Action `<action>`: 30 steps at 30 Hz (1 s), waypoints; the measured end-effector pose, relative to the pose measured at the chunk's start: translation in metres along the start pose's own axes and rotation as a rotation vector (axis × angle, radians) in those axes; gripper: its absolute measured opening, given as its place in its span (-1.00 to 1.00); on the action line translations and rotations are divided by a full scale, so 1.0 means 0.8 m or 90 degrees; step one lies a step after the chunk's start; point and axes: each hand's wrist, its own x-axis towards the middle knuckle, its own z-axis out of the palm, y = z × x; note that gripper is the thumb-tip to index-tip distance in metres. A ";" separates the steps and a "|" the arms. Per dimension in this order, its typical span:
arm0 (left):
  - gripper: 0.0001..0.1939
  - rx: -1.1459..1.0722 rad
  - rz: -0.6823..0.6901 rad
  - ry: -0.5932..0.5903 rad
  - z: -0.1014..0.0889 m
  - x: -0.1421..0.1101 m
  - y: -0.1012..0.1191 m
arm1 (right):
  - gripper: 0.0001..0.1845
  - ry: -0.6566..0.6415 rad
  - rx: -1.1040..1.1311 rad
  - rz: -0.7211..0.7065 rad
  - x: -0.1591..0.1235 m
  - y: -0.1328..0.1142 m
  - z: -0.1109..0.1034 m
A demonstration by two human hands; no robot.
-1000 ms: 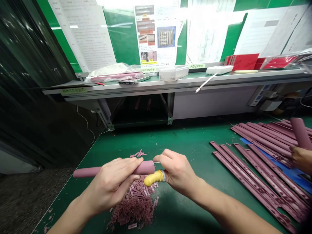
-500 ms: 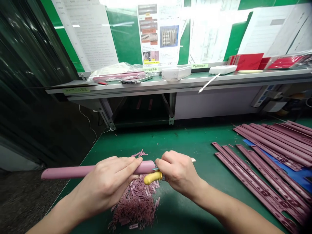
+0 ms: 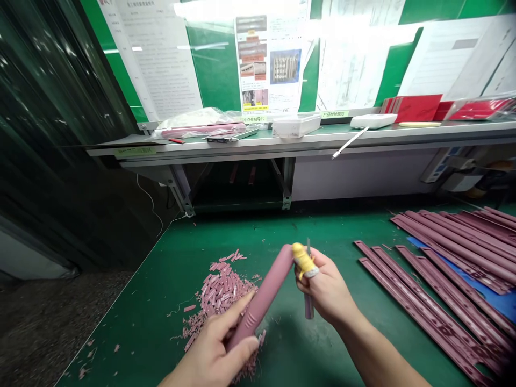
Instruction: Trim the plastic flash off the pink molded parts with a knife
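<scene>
My left hand point(image 3: 215, 352) grips the near end of a long pink rounded part point(image 3: 262, 298), which points up and to the right. Its far end meets my right hand point(image 3: 324, 287). That hand is closed on a small knife point(image 3: 308, 279) whose thin blade sticks up beside a yellow cot point(image 3: 301, 259) on my thumb. Below and to the left of the part lies a pile of pink trimmings point(image 3: 217, 293) on the green mat point(image 3: 322, 226).
Rows of long pink strips point(image 3: 435, 279) lie on the mat at the right, some over a blue sheet point(image 3: 500, 301). A raised shelf point(image 3: 306, 141) at the back carries a white tray point(image 3: 296, 124), bags, red cards and posted papers. The mat's left edge drops to the floor.
The pink part has swung from lying level, pointing left, to pointing up and right. My left hand slid to its near end. My right thumb and knife rose to the part's far tip.
</scene>
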 end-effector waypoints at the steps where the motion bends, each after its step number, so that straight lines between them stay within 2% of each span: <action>1: -0.44 -0.126 -0.060 0.033 0.003 0.005 0.000 | -0.63 0.020 -0.004 -0.019 -0.001 0.006 -0.003; 3: -0.56 -0.394 -0.162 0.144 0.004 0.027 0.005 | -0.63 0.001 -0.086 -0.093 -0.009 0.019 0.001; 4: -0.62 -0.520 -0.185 0.210 0.002 0.043 0.007 | -0.63 -0.046 -0.155 -0.147 -0.015 0.024 0.009; 7: -0.72 -0.639 -0.180 0.305 -0.005 0.089 0.012 | -0.56 -0.217 -0.380 -0.341 -0.031 0.034 0.040; 8: -0.71 -0.648 -0.175 0.314 -0.006 0.100 0.013 | -0.50 -0.244 -0.444 -0.390 -0.034 0.037 0.051; 10: -0.69 -0.674 -0.166 0.324 -0.006 0.113 0.014 | -0.37 -0.231 -0.550 -0.446 -0.035 0.040 0.066; 15: -0.68 -0.711 -0.158 0.324 0.001 0.116 0.019 | -0.28 -0.181 -0.673 -0.478 -0.022 0.043 0.071; 19: -0.67 -0.732 -0.164 0.334 0.004 0.115 0.024 | -0.27 -0.192 -0.708 -0.508 -0.019 0.041 0.067; 23: -0.70 -0.774 -0.190 0.338 0.001 0.119 0.027 | -0.39 -0.239 -0.732 -0.569 -0.026 0.040 0.063; 26: -0.76 -0.832 -0.192 0.329 -0.006 0.121 0.027 | -0.47 -0.287 -0.675 -0.605 -0.032 0.041 0.061; 30: -0.81 -0.930 -0.187 0.266 -0.017 0.122 0.026 | -0.47 -0.247 -0.522 -0.505 -0.032 0.043 0.064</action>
